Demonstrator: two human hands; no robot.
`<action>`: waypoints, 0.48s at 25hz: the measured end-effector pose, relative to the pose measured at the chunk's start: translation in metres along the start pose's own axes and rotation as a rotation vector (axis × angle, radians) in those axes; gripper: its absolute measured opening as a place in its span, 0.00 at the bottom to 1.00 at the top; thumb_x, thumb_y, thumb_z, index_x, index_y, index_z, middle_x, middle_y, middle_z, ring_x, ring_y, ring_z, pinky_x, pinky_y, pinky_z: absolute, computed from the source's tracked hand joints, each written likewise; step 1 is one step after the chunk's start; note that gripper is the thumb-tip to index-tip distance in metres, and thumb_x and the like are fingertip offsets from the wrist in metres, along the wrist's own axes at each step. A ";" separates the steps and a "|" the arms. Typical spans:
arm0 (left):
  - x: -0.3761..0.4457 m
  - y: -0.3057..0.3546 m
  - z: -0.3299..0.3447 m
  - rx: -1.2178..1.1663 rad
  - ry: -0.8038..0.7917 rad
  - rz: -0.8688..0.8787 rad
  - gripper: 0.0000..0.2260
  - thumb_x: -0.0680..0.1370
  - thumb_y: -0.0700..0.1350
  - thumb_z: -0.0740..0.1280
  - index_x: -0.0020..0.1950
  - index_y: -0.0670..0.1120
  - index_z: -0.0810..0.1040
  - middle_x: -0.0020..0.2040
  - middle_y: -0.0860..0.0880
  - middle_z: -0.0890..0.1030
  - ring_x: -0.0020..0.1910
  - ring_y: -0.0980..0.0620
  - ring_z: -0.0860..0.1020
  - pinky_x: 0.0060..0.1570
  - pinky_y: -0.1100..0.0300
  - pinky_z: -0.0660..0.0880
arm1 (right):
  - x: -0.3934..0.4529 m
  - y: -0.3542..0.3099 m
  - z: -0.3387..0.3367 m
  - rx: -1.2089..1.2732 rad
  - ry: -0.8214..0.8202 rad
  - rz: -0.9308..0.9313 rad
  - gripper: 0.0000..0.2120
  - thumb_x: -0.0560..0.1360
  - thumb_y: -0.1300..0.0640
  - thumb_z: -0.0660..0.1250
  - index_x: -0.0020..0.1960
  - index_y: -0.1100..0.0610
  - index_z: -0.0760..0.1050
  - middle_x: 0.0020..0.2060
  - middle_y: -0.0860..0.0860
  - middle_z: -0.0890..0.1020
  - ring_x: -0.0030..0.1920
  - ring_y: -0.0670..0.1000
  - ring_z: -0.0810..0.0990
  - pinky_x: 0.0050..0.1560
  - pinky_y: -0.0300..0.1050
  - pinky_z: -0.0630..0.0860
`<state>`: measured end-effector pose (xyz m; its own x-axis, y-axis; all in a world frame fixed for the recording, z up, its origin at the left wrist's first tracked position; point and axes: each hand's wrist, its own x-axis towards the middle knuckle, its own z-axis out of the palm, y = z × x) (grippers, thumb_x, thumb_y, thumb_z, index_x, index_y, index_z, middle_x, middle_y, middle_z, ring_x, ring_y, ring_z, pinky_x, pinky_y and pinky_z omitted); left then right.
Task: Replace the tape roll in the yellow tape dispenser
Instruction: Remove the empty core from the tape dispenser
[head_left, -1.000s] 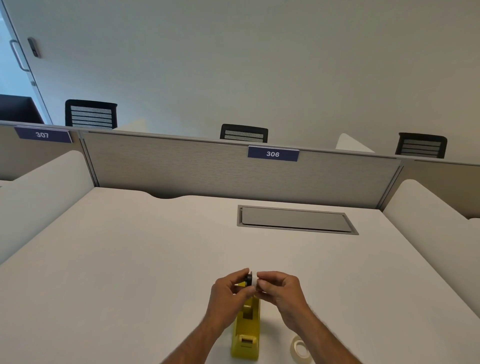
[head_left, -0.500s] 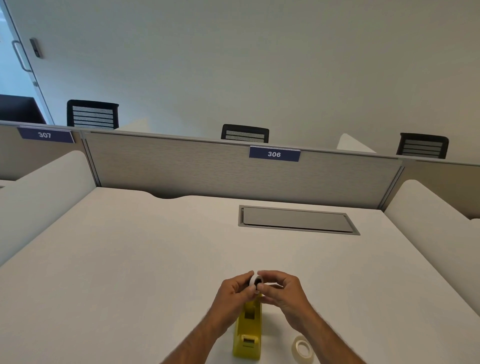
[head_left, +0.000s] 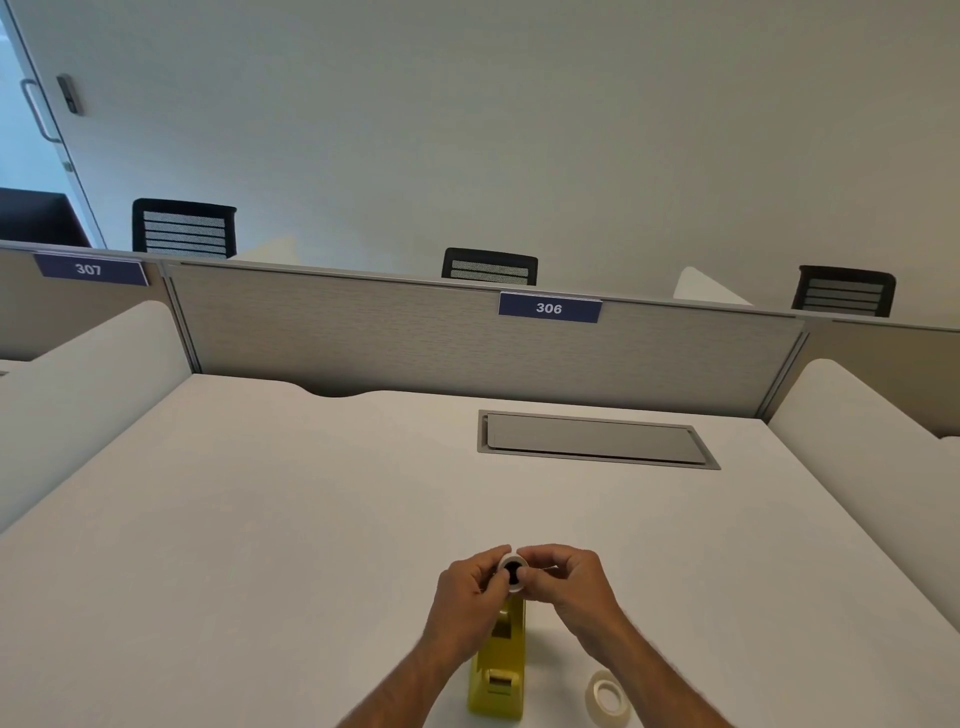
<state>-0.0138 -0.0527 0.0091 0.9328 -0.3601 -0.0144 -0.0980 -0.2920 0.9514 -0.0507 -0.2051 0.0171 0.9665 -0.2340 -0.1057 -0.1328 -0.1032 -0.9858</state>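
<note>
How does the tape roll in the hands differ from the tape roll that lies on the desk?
The held roll is up in the air above the yellow dispenser, pinched between the left hand and right hand; the loose roll lies flat on the desk, untouched. The held roll has a black hub in its hole; the loose roll's hole is empty. The held roll stands on edge, facing the camera. Both are pale rings.

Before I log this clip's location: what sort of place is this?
Most likely an open-plan office: a white desk walled by a partition with numbered plates 306 and 307, mesh-backed chairs beyond, and a cable hatch in the desktop.
</note>
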 end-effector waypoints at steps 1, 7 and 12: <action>0.000 0.001 0.000 0.004 0.006 0.012 0.11 0.80 0.45 0.64 0.58 0.55 0.83 0.48 0.58 0.85 0.48 0.56 0.83 0.53 0.62 0.81 | 0.000 0.000 0.001 -0.037 0.018 -0.016 0.06 0.72 0.63 0.74 0.47 0.54 0.85 0.42 0.55 0.87 0.45 0.55 0.86 0.50 0.56 0.84; 0.001 0.003 0.000 0.035 0.028 0.061 0.10 0.78 0.44 0.65 0.48 0.57 0.85 0.38 0.55 0.85 0.39 0.51 0.81 0.41 0.60 0.81 | 0.002 0.002 0.009 -0.178 0.122 -0.083 0.06 0.71 0.62 0.75 0.43 0.51 0.85 0.38 0.50 0.87 0.42 0.52 0.85 0.45 0.52 0.85; 0.001 0.005 0.000 0.047 0.057 0.072 0.10 0.77 0.43 0.66 0.47 0.56 0.85 0.38 0.56 0.85 0.38 0.53 0.81 0.39 0.62 0.79 | 0.004 0.004 0.012 -0.219 0.149 -0.108 0.06 0.71 0.61 0.75 0.42 0.50 0.84 0.37 0.48 0.86 0.42 0.51 0.85 0.44 0.52 0.85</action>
<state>-0.0132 -0.0548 0.0140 0.9408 -0.3310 0.0727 -0.1809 -0.3092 0.9336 -0.0448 -0.1951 0.0109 0.9367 -0.3483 0.0350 -0.0908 -0.3381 -0.9367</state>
